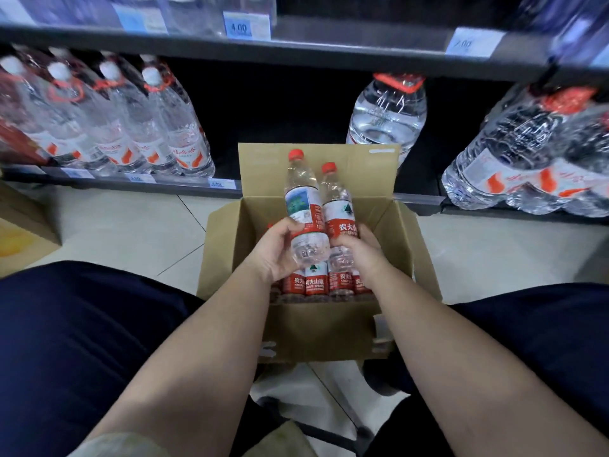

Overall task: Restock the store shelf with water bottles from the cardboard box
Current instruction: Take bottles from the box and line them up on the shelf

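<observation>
An open cardboard box (316,328) stands on the floor between my knees, in front of the bottom shelf (204,188). Several red-labelled water bottles (316,282) stand inside it. My left hand (275,250) grips the lower part of one red-capped bottle (303,196) above the box. My right hand (361,250) grips a second red-capped bottle (339,209) right beside the first. Both bottles point up and away from me, caps toward the shelf.
Large water bottles (131,127) line the shelf's left side. One big jug (385,117) stands behind the box and more jugs (527,159) crowd the right. A dark gap lies between them. Another carton (23,232) sits at left on the tiled floor.
</observation>
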`<action>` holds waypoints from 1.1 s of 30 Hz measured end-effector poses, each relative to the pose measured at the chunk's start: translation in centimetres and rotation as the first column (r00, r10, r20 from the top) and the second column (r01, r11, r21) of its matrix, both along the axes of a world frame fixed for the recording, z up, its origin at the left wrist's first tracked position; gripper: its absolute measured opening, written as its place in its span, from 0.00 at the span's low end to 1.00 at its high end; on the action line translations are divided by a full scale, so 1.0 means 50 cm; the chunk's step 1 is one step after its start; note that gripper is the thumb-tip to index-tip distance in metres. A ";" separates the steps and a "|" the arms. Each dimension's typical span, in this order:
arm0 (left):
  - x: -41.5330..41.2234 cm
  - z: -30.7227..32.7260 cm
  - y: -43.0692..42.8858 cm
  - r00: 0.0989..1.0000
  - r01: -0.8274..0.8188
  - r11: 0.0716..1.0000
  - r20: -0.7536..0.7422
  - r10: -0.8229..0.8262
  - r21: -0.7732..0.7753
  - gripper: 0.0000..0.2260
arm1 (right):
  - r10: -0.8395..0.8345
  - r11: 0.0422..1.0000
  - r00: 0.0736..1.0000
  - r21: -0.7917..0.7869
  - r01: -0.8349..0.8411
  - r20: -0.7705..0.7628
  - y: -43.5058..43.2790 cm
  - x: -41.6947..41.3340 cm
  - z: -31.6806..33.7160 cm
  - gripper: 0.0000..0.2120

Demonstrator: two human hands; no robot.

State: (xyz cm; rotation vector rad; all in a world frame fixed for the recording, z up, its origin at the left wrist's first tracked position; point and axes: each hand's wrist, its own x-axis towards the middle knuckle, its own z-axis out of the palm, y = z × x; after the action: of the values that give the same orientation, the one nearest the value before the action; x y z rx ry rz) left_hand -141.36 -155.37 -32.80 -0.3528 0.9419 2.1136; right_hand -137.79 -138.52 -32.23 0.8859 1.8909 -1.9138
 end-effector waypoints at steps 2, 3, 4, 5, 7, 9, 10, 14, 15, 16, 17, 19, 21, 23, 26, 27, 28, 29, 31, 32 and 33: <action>-0.012 0.026 0.010 0.997 0.025 0.999 -0.070 -0.023 0.021 0.32 | -0.015 0.999 0.997 0.047 0.019 -0.074 0.006 -0.003 0.030 0.26; -0.018 0.039 0.012 0.995 0.033 0.999 -0.092 -0.029 0.039 0.34 | -0.032 0.997 0.993 0.068 0.040 -0.114 0.008 -0.003 0.042 0.25; -0.025 0.048 0.012 0.995 0.036 0.997 -0.097 -0.029 0.072 0.36 | -0.045 0.994 0.988 0.088 0.059 -0.149 0.009 -0.004 0.050 0.25; -0.029 0.054 0.012 0.996 0.034 0.994 -0.091 -0.024 0.100 0.37 | -0.053 0.992 0.982 0.100 0.072 -0.182 0.008 -0.003 0.060 0.24; -0.034 0.067 0.011 0.998 0.024 0.995 -0.062 -0.018 0.101 0.36 | -0.056 0.991 0.974 0.109 0.081 -0.218 0.007 -0.005 0.075 0.25; -0.037 0.078 0.016 0.998 0.004 0.999 -0.057 -0.001 0.050 0.29 | -0.049 0.989 0.968 0.120 0.081 -0.246 0.007 -0.013 0.082 0.27; -0.037 0.083 0.021 0.998 -0.001 0.999 -0.062 0.003 0.037 0.26 | -0.046 0.990 0.963 0.120 0.080 -0.266 0.009 -0.020 0.083 0.29; -0.041 0.091 0.028 0.996 -0.005 1.000 -0.093 0.006 0.015 0.29 | -0.023 0.988 0.947 0.136 0.070 -0.320 0.019 -0.043 0.090 0.32; -0.045 0.090 0.026 0.995 -0.007 0.999 -0.100 0.010 0.033 0.34 | -0.025 0.988 0.943 0.136 0.075 -0.333 0.022 -0.047 0.092 0.32; -0.049 0.089 0.024 0.995 -0.002 0.999 -0.102 0.007 0.052 0.38 | -0.035 0.988 0.939 0.128 0.083 -0.341 0.023 -0.051 0.091 0.33; -0.051 0.091 0.022 0.994 0.007 0.999 -0.110 -0.001 0.052 0.40 | -0.044 0.989 0.938 0.120 0.090 -0.345 0.022 -0.053 0.092 0.34; -0.057 0.098 0.019 0.988 0.028 1.000 -0.153 -0.027 0.006 0.38 | -0.061 0.988 0.935 0.109 0.105 -0.348 0.021 -0.056 0.090 0.35; -0.067 0.102 0.017 0.977 0.028 0.998 -0.209 -0.041 -0.063 0.32 | -0.067 0.990 0.934 0.096 0.107 -0.352 0.023 -0.058 0.087 0.36; -0.076 0.109 0.014 0.969 0.002 0.992 -0.244 -0.033 -0.125 0.29 | -0.071 0.991 0.935 0.083 0.107 -0.348 0.029 -0.061 0.085 0.36; -0.085 0.116 0.019 0.973 -0.059 0.980 -0.228 0.014 -0.189 0.30 | -0.071 0.986 0.932 0.119 0.121 -0.356 0.039 -0.067 0.084 0.35; -0.087 0.116 0.020 0.978 -0.093 0.979 -0.204 0.055 -0.182 0.28 | -0.073 0.984 0.929 0.127 0.127 -0.364 0.041 -0.069 0.084 0.35; -0.089 0.116 0.022 0.979 -0.121 0.981 -0.182 0.094 -0.149 0.27 | -0.076 0.982 0.926 0.131 0.133 -0.370 0.041 -0.071 0.084 0.35; -0.092 0.113 0.023 0.978 -0.146 0.984 -0.164 0.128 -0.098 0.25 | -0.074 0.982 0.925 0.132 0.132 -0.374 0.042 -0.072 0.084 0.35; -0.094 0.107 0.021 0.973 -0.196 0.981 -0.129 0.192 -0.014 0.23 | -0.068 0.984 0.925 0.127 0.124 -0.373 0.041 -0.076 0.081 0.36; -0.094 0.106 0.019 0.969 -0.217 0.976 -0.119 0.216 0.005 0.22 | -0.062 0.984 0.926 0.129 0.119 -0.373 0.041 -0.077 0.078 0.36; -0.095 0.102 0.015 0.967 -0.226 0.974 -0.115 0.226 0.012 0.21 | -0.055 0.984 0.926 0.136 0.114 -0.374 0.041 -0.078 0.075 0.36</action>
State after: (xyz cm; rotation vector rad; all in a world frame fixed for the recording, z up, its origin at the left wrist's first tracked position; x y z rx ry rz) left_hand -146.09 -154.60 -27.71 -0.3558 1.0100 2.3629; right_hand -141.71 -136.47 -28.47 0.6947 2.2772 -2.1290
